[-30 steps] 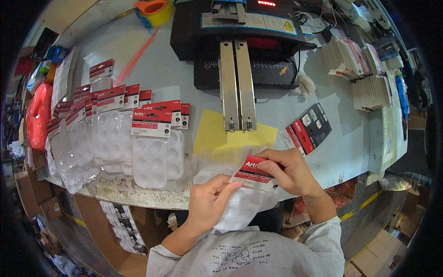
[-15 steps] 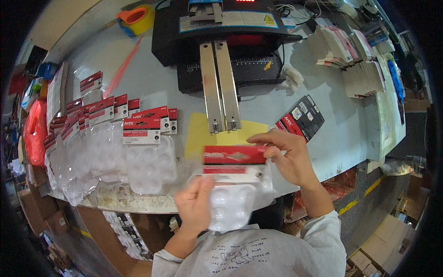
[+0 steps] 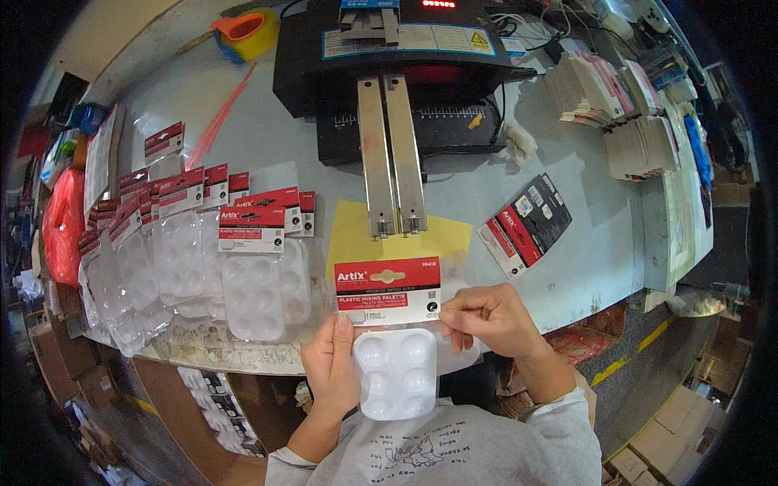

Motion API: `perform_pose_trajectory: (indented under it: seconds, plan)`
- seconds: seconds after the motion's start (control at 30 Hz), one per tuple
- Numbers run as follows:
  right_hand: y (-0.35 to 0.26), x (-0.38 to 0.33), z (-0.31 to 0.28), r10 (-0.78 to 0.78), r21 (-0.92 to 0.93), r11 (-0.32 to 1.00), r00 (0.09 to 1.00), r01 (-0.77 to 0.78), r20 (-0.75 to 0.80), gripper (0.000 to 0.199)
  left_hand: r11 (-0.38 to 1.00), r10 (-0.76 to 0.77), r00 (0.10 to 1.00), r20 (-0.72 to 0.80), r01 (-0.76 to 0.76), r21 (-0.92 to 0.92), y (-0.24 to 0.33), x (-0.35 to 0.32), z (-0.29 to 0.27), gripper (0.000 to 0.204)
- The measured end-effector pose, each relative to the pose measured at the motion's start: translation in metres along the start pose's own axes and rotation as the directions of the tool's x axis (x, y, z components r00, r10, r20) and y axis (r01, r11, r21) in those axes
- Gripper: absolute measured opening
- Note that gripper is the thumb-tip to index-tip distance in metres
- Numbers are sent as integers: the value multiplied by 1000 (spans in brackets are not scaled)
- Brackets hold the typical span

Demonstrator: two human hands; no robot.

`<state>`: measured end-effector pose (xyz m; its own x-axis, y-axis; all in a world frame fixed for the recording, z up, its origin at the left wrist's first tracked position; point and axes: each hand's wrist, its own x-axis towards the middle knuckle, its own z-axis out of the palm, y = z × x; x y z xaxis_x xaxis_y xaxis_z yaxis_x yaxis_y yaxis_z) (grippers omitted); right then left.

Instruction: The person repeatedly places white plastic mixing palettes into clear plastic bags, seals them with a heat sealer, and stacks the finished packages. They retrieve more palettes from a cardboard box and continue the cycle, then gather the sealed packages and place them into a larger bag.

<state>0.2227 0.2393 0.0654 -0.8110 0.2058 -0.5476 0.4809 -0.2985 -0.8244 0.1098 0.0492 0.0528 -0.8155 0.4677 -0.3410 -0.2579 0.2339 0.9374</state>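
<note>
Between my hands is a packaged paint palette [image 3: 395, 374], white with round wells, in a clear bag under a red and white header card [image 3: 387, 314]. My left hand [image 3: 331, 368] is closed on the pack's left edge, its thumb just below the card's corner. At the card's lower right corner, my right hand [image 3: 496, 320] pinches with thumb and finger. Above the pack lies a yellow sheet [image 3: 450, 239], below two metal bars [image 3: 378, 162] of a black machine [image 3: 300, 73]. A loose folded card [image 3: 527, 223], red, black and white, rests on the table to the right.
Many finished palette packs [image 3: 255, 296] overlap along the table's left side. Stacks of header cards [image 3: 596, 85] stand at the far right. A yellow tub with an orange rim [image 3: 247, 32] sits at the back left, and a crumpled white cloth [image 3: 519, 144] lies beside the machine.
The pack has come down slightly toward me, its card now flat and facing up. My right hand has moved from the card's top right corner down to its lower right corner.
</note>
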Motion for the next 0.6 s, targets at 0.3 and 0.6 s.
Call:
perform_pose_trajectory:
  seconds: [0.3, 0.6]
  plan:
    - [4, 5, 5, -46, 39, 998, 998, 48, -50, 21, 986, 83, 996, -30, -78, 144, -15, 8, 3, 28]
    - [4, 4, 1, 30, 119, 993, 999, -27, -22, 18, 953, 47, 999, 26, -53, 297, 8, 5, 0, 33]
